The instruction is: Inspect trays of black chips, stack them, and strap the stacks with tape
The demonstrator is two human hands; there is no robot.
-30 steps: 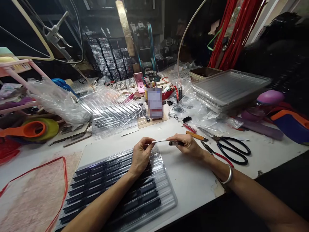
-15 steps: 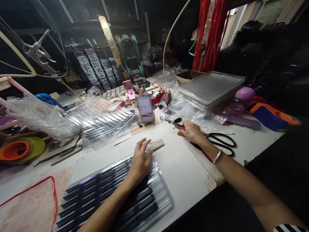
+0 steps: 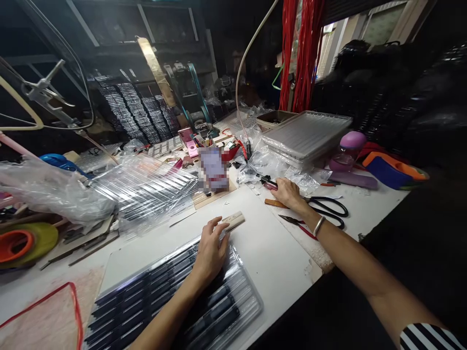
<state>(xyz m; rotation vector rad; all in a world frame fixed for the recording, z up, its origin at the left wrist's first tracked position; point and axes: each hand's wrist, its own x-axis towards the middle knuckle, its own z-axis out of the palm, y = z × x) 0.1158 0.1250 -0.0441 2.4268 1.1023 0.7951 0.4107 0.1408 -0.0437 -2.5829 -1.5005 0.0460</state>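
From my view, the right hand [image 3: 288, 192] has its fingers closed around the handle of a red tool [image 3: 270, 185], whose thin shaft points away to the left; a small black clip [image 3: 266, 179] lies right by that shaft. My left hand [image 3: 210, 250] is open, its fingers loosely curved and spread, over the far edge of a clear ribbed tray [image 3: 249, 299]; the fingertips are at the near end of a pale strip [image 3: 234, 221], though I cannot tell whether they touch it. The strip lies on the white table [image 3: 272, 248], just beyond the tray; rows of dark pieces [image 3: 133, 305] fill much of the tray. Near my right hand I see a brown-handled blade [image 3: 276, 203], red-handled pliers [image 3: 299, 224] and black scissors [image 3: 328, 205], partly behind the wrist; a phone [image 3: 213, 169] leans upright farther back, between plastic sheets [image 3: 146, 182] and crumpled clear bags [image 3: 288, 167].
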